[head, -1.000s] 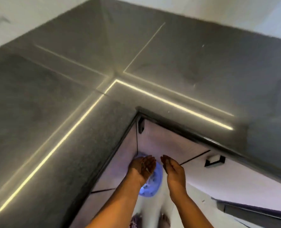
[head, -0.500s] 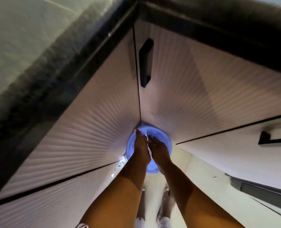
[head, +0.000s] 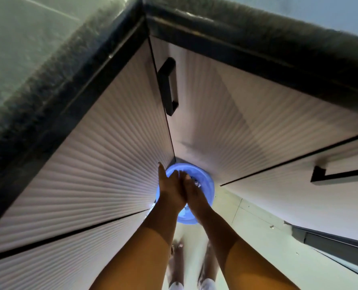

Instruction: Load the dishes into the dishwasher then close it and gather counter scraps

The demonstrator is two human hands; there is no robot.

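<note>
**Both hands over the blue bin at the cabinet corner**

Head view, looking steeply down past the counter edge (head: 102, 65). A blue round bin (head: 205, 183) stands on the pale floor (head: 263, 233), tucked into the inner corner where the two runs of ribbed cabinet fronts (head: 102, 164) meet. Something pale and crumpled shows inside it near the right hand; too small to tell what it is.

Left hand (head: 170, 190) and right hand (head: 192, 192) are pressed side by side over the bin's mouth, touching each other. Left: thumb stretched out and pointing toward the left-hand cabinet front, the other fingers bent down toward the bin. Right: fingers angled down into the opening, tips hidden. Whether either hand has hold of scraps I cannot tell.

A black vertical handle (head: 168, 86) sits on the door just right of the corner seam; a second black handle (head: 339, 174) lies horizontal toward the right edge. Bare feet (head: 177, 262) show blurred on the floor between the forearms.
</note>
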